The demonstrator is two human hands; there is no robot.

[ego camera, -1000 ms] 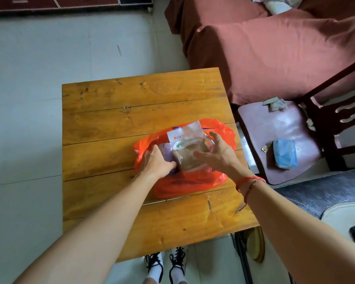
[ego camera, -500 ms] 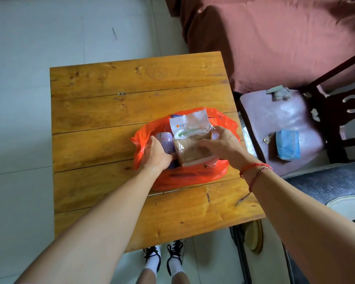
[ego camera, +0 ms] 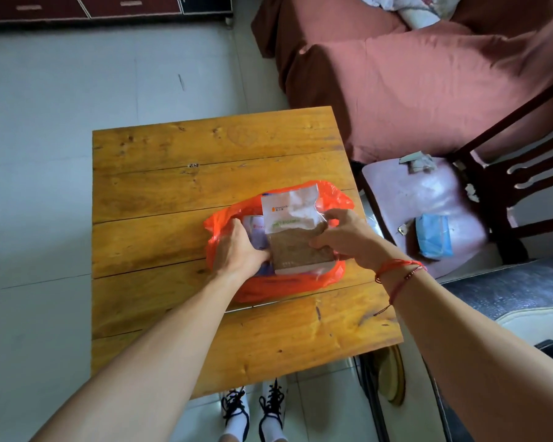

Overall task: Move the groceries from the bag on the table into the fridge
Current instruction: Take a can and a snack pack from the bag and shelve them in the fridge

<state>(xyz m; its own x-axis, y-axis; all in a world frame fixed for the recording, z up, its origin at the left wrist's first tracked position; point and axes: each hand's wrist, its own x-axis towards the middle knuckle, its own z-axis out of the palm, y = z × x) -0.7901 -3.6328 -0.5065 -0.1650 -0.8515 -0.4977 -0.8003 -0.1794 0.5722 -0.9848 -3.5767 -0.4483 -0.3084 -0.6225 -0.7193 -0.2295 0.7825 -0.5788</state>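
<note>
On the wooden worktop (ego camera: 205,173), the right hand (ego camera: 339,237) clamps the bread packet (ego camera: 294,247) above the orange bag (ego camera: 268,288); the left hand (ego camera: 237,247) grips the bag's edge

The clear bread packet (ego camera: 296,231) carries the only legible marking: a small orange logo on its white upper panel, followed by a short word in grey Latin letters, too small to read with certainty. A green line of print runs below it, illegible. The pale package (ego camera: 255,229) beside it bears a small red mark, also unreadable.
</note>
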